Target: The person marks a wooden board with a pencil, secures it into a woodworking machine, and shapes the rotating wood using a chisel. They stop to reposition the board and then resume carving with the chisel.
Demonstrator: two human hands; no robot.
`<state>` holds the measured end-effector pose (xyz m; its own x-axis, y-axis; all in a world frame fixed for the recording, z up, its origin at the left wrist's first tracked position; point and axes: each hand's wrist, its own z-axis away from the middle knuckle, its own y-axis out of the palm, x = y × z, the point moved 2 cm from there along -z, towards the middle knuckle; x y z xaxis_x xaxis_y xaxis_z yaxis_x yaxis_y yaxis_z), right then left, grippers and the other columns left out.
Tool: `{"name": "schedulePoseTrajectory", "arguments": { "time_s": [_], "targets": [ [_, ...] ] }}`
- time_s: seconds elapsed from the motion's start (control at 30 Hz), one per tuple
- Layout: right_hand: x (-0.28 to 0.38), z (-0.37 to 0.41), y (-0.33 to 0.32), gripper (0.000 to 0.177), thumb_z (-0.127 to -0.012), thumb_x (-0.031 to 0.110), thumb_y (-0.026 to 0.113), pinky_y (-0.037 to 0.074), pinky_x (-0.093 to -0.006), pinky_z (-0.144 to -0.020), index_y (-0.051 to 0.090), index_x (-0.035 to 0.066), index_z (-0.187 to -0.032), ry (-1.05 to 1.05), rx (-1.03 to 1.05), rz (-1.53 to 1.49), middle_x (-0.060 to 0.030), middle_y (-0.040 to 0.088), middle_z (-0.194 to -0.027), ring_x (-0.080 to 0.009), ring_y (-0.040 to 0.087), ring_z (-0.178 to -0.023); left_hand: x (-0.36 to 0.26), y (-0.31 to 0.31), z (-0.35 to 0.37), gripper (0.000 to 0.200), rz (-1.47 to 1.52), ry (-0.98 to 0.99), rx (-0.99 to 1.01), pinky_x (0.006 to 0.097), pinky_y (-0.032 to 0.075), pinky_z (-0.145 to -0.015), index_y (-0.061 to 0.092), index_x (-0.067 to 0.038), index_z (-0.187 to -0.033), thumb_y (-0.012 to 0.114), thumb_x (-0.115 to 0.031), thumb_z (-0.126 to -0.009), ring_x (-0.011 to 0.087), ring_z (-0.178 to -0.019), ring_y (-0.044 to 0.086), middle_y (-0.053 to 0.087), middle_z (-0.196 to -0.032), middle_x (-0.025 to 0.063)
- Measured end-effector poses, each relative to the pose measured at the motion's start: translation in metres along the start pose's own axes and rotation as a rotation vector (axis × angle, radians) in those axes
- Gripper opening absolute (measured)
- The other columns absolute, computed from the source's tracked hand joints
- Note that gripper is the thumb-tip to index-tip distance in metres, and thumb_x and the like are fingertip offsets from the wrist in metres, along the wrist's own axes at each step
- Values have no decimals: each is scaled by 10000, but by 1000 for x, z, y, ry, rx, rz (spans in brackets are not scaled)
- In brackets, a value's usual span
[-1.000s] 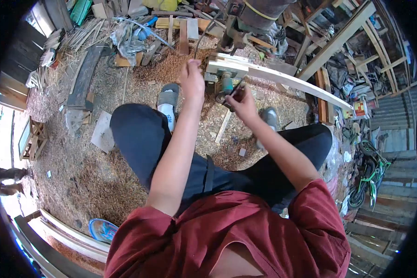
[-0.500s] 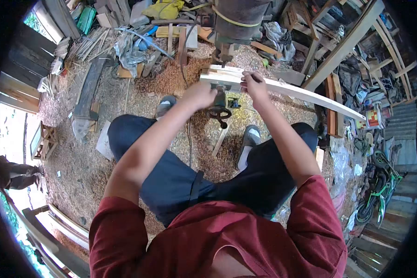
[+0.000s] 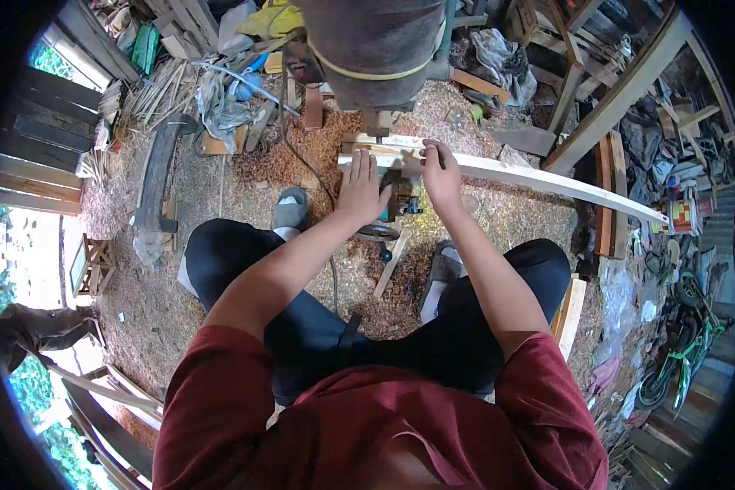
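A long pale wooden beam [image 3: 547,181] runs from the machine's work area out to the right. My left hand [image 3: 361,192] lies over its left end, fingers stretched forward and nearly flat on the wood. Farther right along the same beam, my right hand [image 3: 441,178] grips it with bent fingers. Just beyond the hands stands a machine with a large dark body [image 3: 371,53] and a yellow band; its lower tip comes down close to the wood. Below my left hand is a handwheel [image 3: 378,233] with a dark knob, partly covered by the hand and wrist.
Wood shavings cover the floor [image 3: 245,278]. A loose stick [image 3: 393,263] lies between my feet, and a cable [image 3: 302,159] runs down left of the machine. Timber frames [image 3: 616,102] lean at the right, with a small green motorbike [image 3: 682,351] below.
My left hand has gone from closed beside the clamp to stretched out on the beam's left end. My right hand stays at the beam. The view has shifted, and the machine body looks larger.
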<state>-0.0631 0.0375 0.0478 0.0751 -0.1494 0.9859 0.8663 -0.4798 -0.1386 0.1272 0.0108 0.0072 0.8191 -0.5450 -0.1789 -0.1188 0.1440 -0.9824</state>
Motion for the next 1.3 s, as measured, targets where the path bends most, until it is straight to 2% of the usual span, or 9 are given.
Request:
{"name": "schedulePoseTrajectory", "arguments": {
  "time_s": [0.1, 0.33, 0.4, 0.5, 0.67, 0.8, 1.07, 1.13, 1.3],
  "targets": [
    [14, -8, -4, 364, -1046, 264, 519, 508, -400, -943, 687, -27, -1188, -135, -30, 116, -228, 727, -1069, -360, 695, -1033, -15, -2, -13, 843, -34, -11, 16, 540, 105, -1288, 220, 119, -1581, 529, -415, -1008, 437, -1583, 118, 184, -1680, 294],
    [22, -24, -25, 363, -1062, 255, 507, 505, -386, -945, 672, -31, -1214, -160, -51, 91, -212, 727, -1075, -326, 691, -1023, -56, -24, -15, 865, 157, 522, 110, 497, 95, -1305, 226, 81, -1596, 620, -341, -951, 458, -1578, 109, 197, -1661, 316],
    [20, -29, -31, 354, -1083, 236, 487, 507, -309, -887, 663, -34, -1230, -134, -54, 19, -94, 690, -1009, -160, 634, -935, -55, -22, -15, 849, 146, 461, 48, 512, 82, -1302, 221, 25, -1616, 617, -338, -959, 462, -1579, 97, 170, -1670, 312],
    [20, -31, -37, 357, -1092, 227, 471, 509, -306, -904, 659, -43, -1229, -123, -35, 24, -94, 691, -1038, -157, 641, -970, -49, -14, -17, 839, 30, 8, 1, 551, 82, -1289, 237, 36, -1596, 628, -338, -955, 482, -1577, 64, 112, -1696, 275],
    [23, -23, -39, 369, -1090, 232, 469, 512, -312, -908, 635, -51, -1260, -88, 4, 43, -112, 702, -1085, -160, 646, -985, -46, -13, -24, 886, 251, 377, 116, 573, 74, -1281, 217, 50, -1605, 647, -336, -934, 505, -1573, 31, 45, -1675, 354],
    [22, -14, -36, 342, -1049, 195, 532, 515, -328, -923, 628, -53, -1265, -106, -27, -9, -149, 720, -1079, -200, 673, -1005, -51, -11, -7, 756, 81, -29, -27, 568, 78, -1285, 370, 73, -1538, 603, -343, -952, 443, -1591, 64, 140, -1673, 331],
    [16, 13, -24, 254, -987, 95, 625, 532, -301, -856, 657, -55, -1190, -112, 26, -101, -110, 736, -1045, -160, 678, -923, -19, -58, 31, 571, 228, 184, 316, 543, 303, -1223, 530, -46, -1460, 526, -429, -1037, 388, -1447, 444, 487, -1535, 245],
    [10, 22, -17, 210, -1002, 106, 620, 529, -282, -794, 673, -46, -1137, -72, 62, -160, -87, 721, -1010, -138, 658, -850, -15, -119, 45, 553, 8, 181, 939, 519, 405, -1153, 541, -65, -1450, 491, -446, -1053, 383, -1358, 541, 544, -1497, 205],
    [-10, 51, 8, 194, -1012, 143, 633, 517, -286, -721, 664, -30, -1093, 77, -56, -283, -69, 695, -911, -128, 647, -803, 25, -152, 39, 516, 15, 174, 919, 495, 453, -1120, 543, -77, -1446, 507, -395, -1042, 371, -1330, 573, 554, -1490, 193]
  ]
}}
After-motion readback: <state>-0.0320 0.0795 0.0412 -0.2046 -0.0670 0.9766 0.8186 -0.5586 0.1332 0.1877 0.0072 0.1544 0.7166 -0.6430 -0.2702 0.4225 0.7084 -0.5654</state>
